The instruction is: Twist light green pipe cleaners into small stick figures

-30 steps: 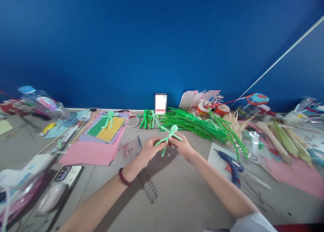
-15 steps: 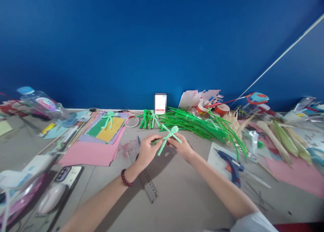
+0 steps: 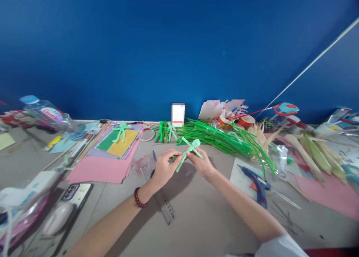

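Between my hands is a light green pipe-cleaner figure (image 3: 192, 148) with a round head, two arms and legs, held tilted above the table. My left hand (image 3: 168, 164) pinches one of its legs, fingers closed. My right hand (image 3: 202, 162) grips it at the body, fingertips partly hidden behind it. Beyond my hands, several finished-looking green pipe-cleaner figures (image 3: 165, 132) stand by the wall. Another light green figure (image 3: 120, 131) lies on coloured sheets to the left. A bundle of green pipe cleaners (image 3: 215, 135) spreads out behind my right hand.
A clear ruler (image 3: 164, 206) lies under my left forearm. To the right are a blue glue gun (image 3: 255, 184), corn husks (image 3: 315, 152) and paper cups (image 3: 246, 121). On the left lie pink paper (image 3: 98, 171), a phone (image 3: 77, 193), a mouse (image 3: 58, 219) and a plastic bottle (image 3: 46, 113).
The left fingers have shifted slightly along the figure's leg, and that leg now looks more bent. The figure stays in nearly the same place between both hands.
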The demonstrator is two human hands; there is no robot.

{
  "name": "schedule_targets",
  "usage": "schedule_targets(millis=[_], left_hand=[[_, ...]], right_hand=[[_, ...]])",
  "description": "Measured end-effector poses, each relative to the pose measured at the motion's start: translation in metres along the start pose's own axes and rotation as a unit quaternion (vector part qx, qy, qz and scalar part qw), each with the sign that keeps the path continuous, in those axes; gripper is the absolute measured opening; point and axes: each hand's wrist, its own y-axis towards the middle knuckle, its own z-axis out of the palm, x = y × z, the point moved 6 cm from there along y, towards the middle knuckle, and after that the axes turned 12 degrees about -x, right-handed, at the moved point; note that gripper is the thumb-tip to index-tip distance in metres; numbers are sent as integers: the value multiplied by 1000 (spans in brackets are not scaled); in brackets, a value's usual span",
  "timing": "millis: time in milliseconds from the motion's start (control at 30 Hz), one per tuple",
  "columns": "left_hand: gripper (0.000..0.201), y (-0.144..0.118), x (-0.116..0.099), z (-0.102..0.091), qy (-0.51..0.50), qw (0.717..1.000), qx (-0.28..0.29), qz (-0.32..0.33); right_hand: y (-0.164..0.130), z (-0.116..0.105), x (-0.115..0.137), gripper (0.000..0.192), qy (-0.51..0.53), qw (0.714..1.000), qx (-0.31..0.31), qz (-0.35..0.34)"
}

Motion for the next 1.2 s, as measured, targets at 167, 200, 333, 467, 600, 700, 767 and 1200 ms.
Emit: schedule_targets(millis=[167, 200, 333, 467, 600, 700, 767, 1200], left_hand=[[9, -2, 4, -1, 23, 999, -15, 25], [8, -2, 4, -1, 27, 999, -13, 33], [9, -4, 2, -1, 46, 996, 8, 80], [10, -4, -1, -1, 73, 989, 12, 127], [11, -1, 0, -1, 68, 991, 11, 117], [11, 3, 4, -2, 68, 994, 0, 88], [12, 5, 4, -4, 69, 995, -15, 76], [7, -2, -7, -4, 76, 989, -21, 126]], right_hand=[[2, -3, 5, 19, -4, 1000, -15, -13], [2, -4, 5, 19, -3, 1000, -16, -14], [2, -3, 4, 20, 1, 1000, -21, -18], [1, -3, 3, 22, 0, 999, -31, -16], [3, -4, 2, 23, -10, 1000, -17, -1], [4, -5, 2, 25, 1, 1000, -18, 17], [3, -6, 3, 26, 21, 999, -30, 28], [-2, -1, 4, 24, -6, 999, -25, 29]])
